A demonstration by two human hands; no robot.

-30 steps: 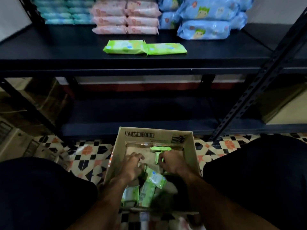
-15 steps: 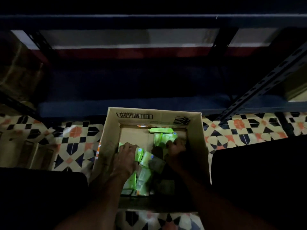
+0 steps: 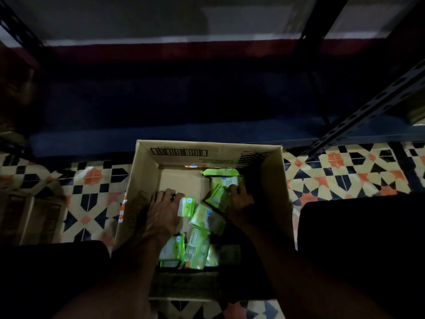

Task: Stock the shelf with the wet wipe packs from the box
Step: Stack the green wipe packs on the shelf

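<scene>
An open cardboard box [image 3: 142, 180] stands on the tiled floor between my knees. Several green wet wipe packs [image 3: 197, 247] lie loose in its near half, and two more [image 3: 220, 172] rest against the far right wall. My left hand [image 3: 164, 210] reaches into the left side of the box, its thumb side closed against an upright pack [image 3: 186, 206]. My right hand [image 3: 240, 202] is deep in the right side, with its fingers curled over a tilted pack [image 3: 218, 196]. The lower shelf [image 3: 161, 134] behind the box is dark and bare.
A perforated metal shelf post [image 3: 358, 120] slants down at the right of the box. My dark-clothed knees [image 3: 358, 245] flank the box on both sides. Patterned floor tiles [image 3: 92, 180] show left and right. The scene is dim.
My view has tilted down, so the upper shelf with its stocked packs is out of sight. Both hands have stayed in the box, and the right hand has shifted toward the far right packs.
</scene>
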